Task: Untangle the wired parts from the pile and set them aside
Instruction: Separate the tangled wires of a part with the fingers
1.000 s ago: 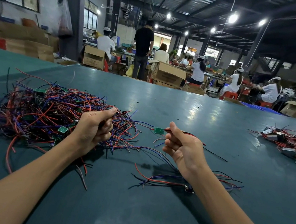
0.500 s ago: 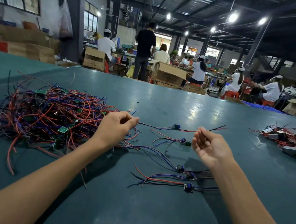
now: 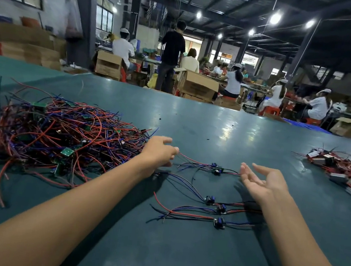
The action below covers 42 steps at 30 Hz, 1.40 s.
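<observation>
**Step in hand: laying down a separated part.** Left hand (image 3: 160, 153) at edge of pile (image 3: 62, 134), fingers loosely extended, tips at red lead of wired part (image 3: 216, 169); pinch or mere touch, cannot tell. Right hand (image 3: 267, 181) palm up, fingers spread, holding nothing, just right of part. Part lies on bench (image 3: 193, 124) between hands; set-aside row (image 3: 220, 209) nearer. Best practice: lay leads straight, parallel to row, well clear of pile, to avoid re-snagging.

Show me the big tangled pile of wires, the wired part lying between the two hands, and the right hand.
tangled pile (image 3: 61, 136): head view, on the red and blue wires at its middle.
wired part (image 3: 216, 171): head view, on its small dark module.
right hand (image 3: 270, 181): head view, on the open palm.
</observation>
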Motion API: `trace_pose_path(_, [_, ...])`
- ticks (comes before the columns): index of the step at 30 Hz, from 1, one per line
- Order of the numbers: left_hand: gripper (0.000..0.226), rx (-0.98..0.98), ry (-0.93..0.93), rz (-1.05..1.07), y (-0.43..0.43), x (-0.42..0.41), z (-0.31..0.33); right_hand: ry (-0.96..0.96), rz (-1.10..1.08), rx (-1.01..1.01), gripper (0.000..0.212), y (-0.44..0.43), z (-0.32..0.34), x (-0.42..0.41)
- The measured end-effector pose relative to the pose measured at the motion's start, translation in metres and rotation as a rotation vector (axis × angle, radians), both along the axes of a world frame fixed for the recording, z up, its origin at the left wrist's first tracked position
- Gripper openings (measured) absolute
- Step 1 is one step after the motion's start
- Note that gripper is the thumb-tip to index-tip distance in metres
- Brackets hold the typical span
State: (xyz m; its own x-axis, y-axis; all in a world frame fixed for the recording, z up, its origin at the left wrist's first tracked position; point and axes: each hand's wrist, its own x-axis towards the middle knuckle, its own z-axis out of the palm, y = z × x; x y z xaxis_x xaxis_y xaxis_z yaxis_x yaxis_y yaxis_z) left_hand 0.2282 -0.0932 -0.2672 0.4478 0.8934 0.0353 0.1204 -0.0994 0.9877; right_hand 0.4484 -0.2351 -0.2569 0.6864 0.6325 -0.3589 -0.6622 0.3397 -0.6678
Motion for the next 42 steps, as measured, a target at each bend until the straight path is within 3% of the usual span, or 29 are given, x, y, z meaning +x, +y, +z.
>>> trace_pose_path(2, [0.045, 0.357, 0.099, 0.078, 0.003, -0.024, 0.008, -0.017, -0.071, 0.036, 0.015, -0.001, 0.003, 0.001])
trace_pose_path(4, [0.042, 0.804, 0.242, 0.162, 0.010, -0.053, 0.018, -0.142, -0.179, 0.036, 0.028, 0.002, 0.005, -0.006])
trace_pose_path(6, [0.034, 1.049, 0.559, 0.287, 0.024, -0.078, 0.022, -0.392, -0.297, -0.057, 0.055, 0.004, 0.008, -0.019])
trace_pose_path(8, [0.034, 0.964, 0.990, 0.438, 0.032, -0.098, 0.022, -0.629, -0.296, -0.101, 0.073, 0.007, 0.007, -0.035])
trace_pose_path(10, [0.038, 0.711, 1.222, 0.361, 0.032, -0.109, 0.020, -0.805, -0.221, -0.117, 0.070, 0.012, 0.002, -0.055])
trace_pose_path(11, [0.038, 0.673, 1.244, 0.320, 0.033, -0.111, 0.017, -0.959, -0.226, -0.145, 0.065, 0.014, -0.001, -0.063])
trace_pose_path(13, [0.031, 0.761, 1.242, 0.305, 0.030, -0.110, 0.011, -1.525, -0.282, -0.246, 0.056, 0.012, -0.009, -0.075])
trace_pose_path(15, [0.023, 0.866, 1.213, 0.310, 0.026, -0.108, 0.003, -2.022, -0.217, -0.184, 0.048, 0.008, -0.015, -0.085])
trace_pose_path(17, [0.020, 0.889, 1.145, 0.297, 0.024, -0.110, -0.007, -2.185, -0.111, -0.055, 0.040, 0.007, -0.018, -0.095])
trace_pose_path(20, [0.019, 0.911, 0.954, 0.341, 0.024, -0.118, -0.011, -2.313, -0.204, 0.046, 0.031, 0.014, -0.021, -0.105])
trace_pose_path(25, [0.015, 1.144, 0.601, 0.404, 0.016, -0.123, -0.002, -2.368, -0.184, 0.135, 0.024, 0.017, -0.024, -0.109])
trace_pose_path(28, [0.010, 1.292, 0.365, 0.339, 0.005, -0.118, 0.003, -2.271, -0.122, 0.160, 0.020, 0.017, -0.026, -0.116])
trace_pose_path(31, [0.006, 1.512, 0.261, 0.303, -0.008, -0.112, 0.009, -2.144, -0.001, 0.147, 0.022, 0.016, -0.028, -0.121])
trace_pose_path(34, [0.008, 1.691, 0.214, 0.252, -0.019, -0.108, 0.011, -1.912, 0.215, 0.091, 0.032, 0.015, -0.027, -0.128])
trace_pose_path(37, [0.011, 1.774, 0.203, 0.175, -0.027, -0.103, 0.010, -1.454, 0.432, 0.201, 0.039, 0.016, -0.022, -0.141])
trace_pose_path(39, [0.012, 1.738, 0.176, 0.105, -0.030, -0.098, 0.007, -1.188, 0.463, 0.291, 0.034, 0.016, -0.018, -0.146])
trace_pose_path(42, [0.021, 1.597, 0.154, 0.017, -0.032, -0.093, 0.000, -0.984, 0.447, 0.318, 0.029, 0.015, -0.013, -0.148])
